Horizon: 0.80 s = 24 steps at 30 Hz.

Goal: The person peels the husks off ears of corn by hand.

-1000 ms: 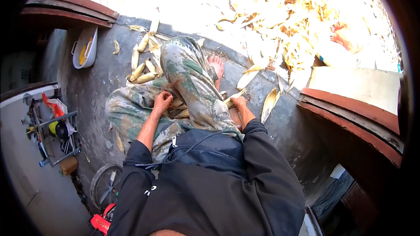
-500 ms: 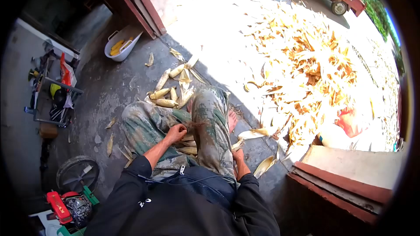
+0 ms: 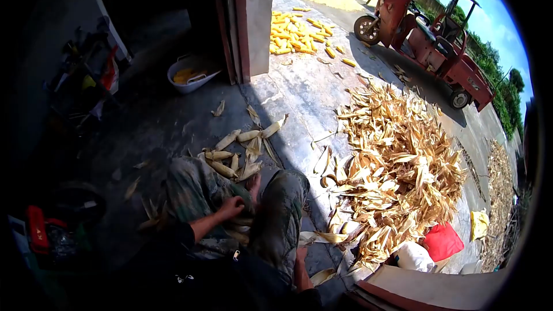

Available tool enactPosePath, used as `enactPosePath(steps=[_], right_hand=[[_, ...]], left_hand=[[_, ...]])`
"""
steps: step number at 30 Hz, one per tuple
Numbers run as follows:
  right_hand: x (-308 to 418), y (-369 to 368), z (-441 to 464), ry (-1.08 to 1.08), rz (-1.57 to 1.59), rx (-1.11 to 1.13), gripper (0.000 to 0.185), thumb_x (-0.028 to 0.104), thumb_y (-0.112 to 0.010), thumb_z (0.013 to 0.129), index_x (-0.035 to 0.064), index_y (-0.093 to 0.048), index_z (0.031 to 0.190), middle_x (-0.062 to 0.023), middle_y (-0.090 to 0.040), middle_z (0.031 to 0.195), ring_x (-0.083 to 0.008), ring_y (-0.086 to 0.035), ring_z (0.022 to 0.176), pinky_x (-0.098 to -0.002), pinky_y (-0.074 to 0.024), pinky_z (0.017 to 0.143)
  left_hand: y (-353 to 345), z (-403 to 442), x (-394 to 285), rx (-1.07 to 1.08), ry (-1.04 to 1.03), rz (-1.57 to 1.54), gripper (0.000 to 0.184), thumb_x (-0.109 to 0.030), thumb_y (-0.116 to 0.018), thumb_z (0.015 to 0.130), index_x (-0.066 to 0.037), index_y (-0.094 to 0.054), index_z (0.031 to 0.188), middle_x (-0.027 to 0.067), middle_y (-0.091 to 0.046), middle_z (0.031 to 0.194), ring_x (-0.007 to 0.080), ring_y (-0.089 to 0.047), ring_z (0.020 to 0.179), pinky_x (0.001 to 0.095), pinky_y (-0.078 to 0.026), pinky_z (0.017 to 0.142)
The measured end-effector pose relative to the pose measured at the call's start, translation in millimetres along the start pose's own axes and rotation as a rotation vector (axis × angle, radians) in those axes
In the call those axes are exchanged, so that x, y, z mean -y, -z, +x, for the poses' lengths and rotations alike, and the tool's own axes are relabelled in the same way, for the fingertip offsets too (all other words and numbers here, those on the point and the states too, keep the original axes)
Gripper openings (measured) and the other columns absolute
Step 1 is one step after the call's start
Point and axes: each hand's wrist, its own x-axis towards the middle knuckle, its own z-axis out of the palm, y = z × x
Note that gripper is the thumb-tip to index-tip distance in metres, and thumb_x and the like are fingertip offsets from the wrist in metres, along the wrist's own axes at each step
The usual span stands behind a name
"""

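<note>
My left hand [image 3: 230, 208] rests over my left thigh, its fingers curled together. Whatever they may hold is too small or hidden to make out. My right hand [image 3: 300, 265] hangs low beside my right leg, near a pale corn husk [image 3: 322, 238] on the floor. Its fingertips are hard to see. In shadow between my legs lie several ears of corn [image 3: 239, 231]. Beyond my knees is a small heap of unhusked ears [image 3: 222, 168], some reaching into the sunlight.
A large pile of dry husks [image 3: 403, 173] spreads to the right. Husked yellow cobs [image 3: 294, 33] lie beyond the doorpost [image 3: 257, 20]. A white tub [image 3: 193, 85] holds cobs. A red three-wheeler [image 3: 429, 40] is parked outside. A red bag [image 3: 443, 242] lies near the low wall [image 3: 432, 288].
The view has tilted up, bringing the yellow cobs and whole three-wheeler into sight. The indoor part looks darker. My left hand stays over my thigh; my right hand stays beside my right leg.
</note>
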Motion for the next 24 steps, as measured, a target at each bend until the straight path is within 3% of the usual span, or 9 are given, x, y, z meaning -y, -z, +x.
enactPosePath(steps=[2,4,6,10,15,16,20,22,24], right_hand=[[7,24,19,0.189,0.294,-0.084,0.048,0.023,-0.072,0.076,-0.0069,-0.055,0.109,-0.0137,-0.061,0.102,-0.0223,-0.060,0.086,-0.0356,-0.0506,0.078],[62,58,26,0.049,0.316,-0.292,0.043,0.021,-0.067,0.079,0.0004,-0.051,0.113,-0.0074,-0.057,0.099,-0.0192,-0.058,0.082,-0.0346,-0.0553,0.071],[144,87,21,0.251,0.501,-0.304,0.050,0.020,-0.071,0.080,0.0041,-0.047,0.121,-0.0079,-0.055,0.112,-0.0207,-0.057,0.097,-0.0359,-0.0549,0.079],[304,109,20,0.588,0.730,-0.273,0.051,0.016,-0.069,0.086,0.0063,-0.044,0.130,-0.0083,-0.056,0.116,-0.0185,-0.057,0.101,-0.0335,-0.0528,0.085],[450,42,-38,0.728,0.312,0.211,0.036,0.015,-0.063,0.088,0.0013,-0.052,0.119,-0.0059,-0.058,0.108,-0.0144,-0.055,0.097,-0.0286,-0.0451,0.087],[452,20,-39,0.658,0.189,0.200,0.049,0.013,-0.063,0.084,-0.0013,-0.046,0.128,-0.0099,-0.057,0.114,-0.0176,-0.055,0.104,-0.0311,-0.0440,0.091],[431,-78,-63,0.498,-0.379,0.551,0.043,0.010,-0.063,0.079,-0.0019,-0.054,0.119,-0.0087,-0.061,0.105,-0.0180,-0.058,0.098,-0.0316,-0.0462,0.087],[397,-113,-55,0.497,-0.379,0.796,0.040,0.010,-0.063,0.077,-0.0024,-0.057,0.115,-0.0087,-0.062,0.103,-0.0177,-0.058,0.097,-0.0315,-0.0460,0.088],[373,-130,-54,0.434,-0.276,0.881,0.040,0.011,-0.062,0.076,-0.0032,-0.057,0.113,-0.0079,-0.062,0.101,-0.0173,-0.059,0.095,-0.0312,-0.0466,0.087]], left_hand=[[-2,2,-13,-0.062,-0.009,-0.088,0.025,-0.019,-0.064,0.084,-0.002,-0.066,0.103,0.0136,-0.068,0.094,0.0231,-0.066,0.087,0.0353,-0.052,0.077],[-11,10,-7,-0.074,-0.059,-0.179,0.025,-0.020,-0.065,0.085,-0.002,-0.064,0.103,0.0126,-0.067,0.091,0.0207,-0.066,0.085,0.0336,-0.052,0.075],[-12,16,-20,-0.103,-0.104,-0.282,0.027,-0.021,-0.065,0.086,-0.003,-0.062,0.105,0.0117,-0.067,0.092,0.0187,-0.066,0.083,0.0327,-0.052,0.075],[2,19,-56,-0.073,-0.103,-0.350,0.031,-0.023,-0.068,0.088,-0.003,-0.059,0.110,0.0062,-0.065,0.093,0.0151,-0.063,0.077,0.0320,-0.053,0.070],[3,26,-76,-0.094,-0.152,-0.549,0.055,-0.028,-0.075,0.084,-0.004,-0.049,0.126,0.0086,-0.059,0.107,0.0178,-0.061,0.093,0.0326,-0.053,0.080],[8,25,-80,-0.105,-0.205,-0.525,0.060,-0.029,-0.075,0.084,-0.004,-0.047,0.130,0.0100,-0.057,0.112,0.0183,-0.060,0.099,0.0331,-0.052,0.083],[18,13,-100,-0.256,-0.340,-0.536,0.077,-0.029,-0.080,0.078,-0.006,-0.039,0.139,0.0119,-0.048,0.128,0.0217,-0.056,0.109,0.0350,-0.053,0.088],[10,22,-77,-0.022,-0.377,-0.781,0.070,-0.027,-0.079,0.080,-0.005,-0.044,0.136,0.0095,-0.053,0.125,0.0185,-0.055,0.110,0.0333,-0.049,0.093],[22,19,-82,0.258,-0.291,-0.666,0.060,-0.027,-0.076,0.082,-0.005,-0.051,0.132,0.0071,-0.059,0.119,0.0144,-0.056,0.107,0.0312,-0.046,0.095]])
